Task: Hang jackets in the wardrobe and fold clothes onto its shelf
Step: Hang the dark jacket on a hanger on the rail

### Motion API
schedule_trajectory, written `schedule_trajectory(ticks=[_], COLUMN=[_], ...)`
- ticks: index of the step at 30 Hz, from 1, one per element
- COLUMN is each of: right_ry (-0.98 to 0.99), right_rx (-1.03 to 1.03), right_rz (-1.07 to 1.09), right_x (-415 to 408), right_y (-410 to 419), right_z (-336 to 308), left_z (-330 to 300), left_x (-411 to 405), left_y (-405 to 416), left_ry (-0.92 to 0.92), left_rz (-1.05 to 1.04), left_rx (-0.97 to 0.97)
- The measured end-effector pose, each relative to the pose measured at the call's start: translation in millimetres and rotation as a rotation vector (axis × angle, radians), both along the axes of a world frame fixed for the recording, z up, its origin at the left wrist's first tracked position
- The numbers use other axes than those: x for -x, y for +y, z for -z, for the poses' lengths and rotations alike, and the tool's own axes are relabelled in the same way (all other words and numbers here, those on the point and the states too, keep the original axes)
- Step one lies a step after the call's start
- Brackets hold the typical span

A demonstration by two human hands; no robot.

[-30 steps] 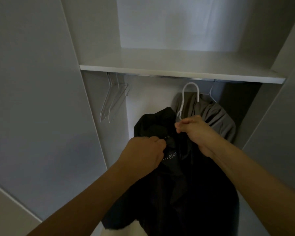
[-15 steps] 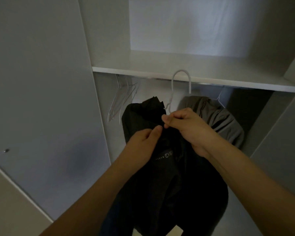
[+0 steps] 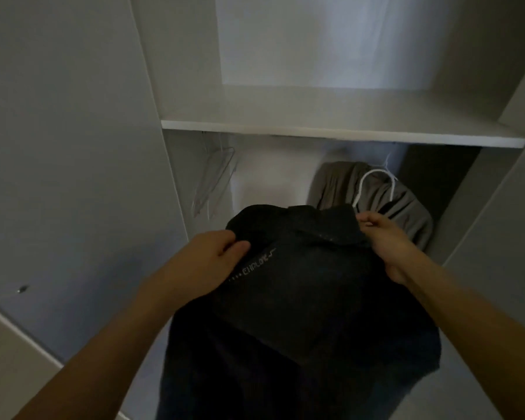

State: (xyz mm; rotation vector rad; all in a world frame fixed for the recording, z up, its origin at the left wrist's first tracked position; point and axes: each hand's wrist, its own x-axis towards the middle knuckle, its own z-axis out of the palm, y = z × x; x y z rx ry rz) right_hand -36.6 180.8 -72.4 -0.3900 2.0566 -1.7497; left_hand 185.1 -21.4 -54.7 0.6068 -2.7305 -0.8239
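A black jacket (image 3: 300, 292) with small white lettering hangs in front of me on a white hanger (image 3: 373, 180), whose hook sticks up at its right shoulder. My left hand (image 3: 215, 256) grips the jacket's left shoulder. My right hand (image 3: 382, 237) pinches the collar at the base of the hanger hook. Behind it a grey jacket (image 3: 406, 207) hangs under the white shelf (image 3: 346, 131) of the wardrobe. The rail is hidden beneath the shelf.
Several bare wire hangers (image 3: 212, 180) hang at the left end below the shelf. The open wardrobe door (image 3: 67, 177) stands at my left, and the wardrobe's right wall (image 3: 503, 207) closes the other side. Nothing lies on the shelf.
My hands have spread apart along the black jacket's shoulders. The hanger hook has dropped from near the shelf edge and tilted right. The jacket now lies wider and lower.
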Motion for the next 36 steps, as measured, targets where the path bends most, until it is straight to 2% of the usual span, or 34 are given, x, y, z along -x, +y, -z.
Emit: schedule_trajectory(ticks=[5,7,9,11,15,18,20,23,24,29,30,34,36], right_ry=[0.036,-0.084,-0.245,-0.216,0.422,0.67,0.653,0.4,0.393,0.79,0.771,0.429,0.398], right_rx=[-0.157,-0.206,-0.195,-0.182,-0.242,-0.217,-0.2,-0.041,-0.029,-0.26,-0.278,-0.241,-0.223], right_rz=[0.018,0.02,0.016,-0.003,-0.157,-0.272,-0.26,-0.157,-0.138,-0.255,-0.275,-0.351,-0.355], right_x=[-11.3,-18.2,-28.4,-43.6,-76.3,-93.1,-95.5,-96.0,-96.3,-93.7,-92.5,-80.1,-74.4], right_y=[-14.6,-19.4,-27.1,-38.7,-54.0,-57.6,-58.0,-59.6,-58.9,-60.7,-63.1,-67.5,-71.7], right_z=[46.9,54.0,56.9,60.9,67.6,68.5,68.1,64.1,62.2,67.1,67.0,61.0,62.3], left_z=[13.1,17.2,23.8,32.6,43.8,48.7,49.3,50.3,50.5,44.1,41.1,30.9,26.5], left_x=[7.5,5.1,4.1,4.8,4.1,-3.6,-7.3,-6.3,-5.1,3.6,5.7,8.4,6.5], left_y=[11.6,14.5,11.8,6.5,-5.8,-12.8,-18.7,-29.5,-32.4,-35.5,-33.9,-29.3,-28.3], left_ry=[0.103,0.161,0.125,0.033,0.049,0.114,0.144,0.136,0.132,0.181,0.187,0.209,0.185], left_rz=[0.107,0.165,0.209,0.212,0.19,0.185,0.153,0.107,0.096,0.08,0.095,0.107,0.115], left_rx=[0.205,0.27,0.355,0.388,0.26,0.093,-0.006,-0.083,-0.099,-0.184,-0.181,-0.232,-0.269])
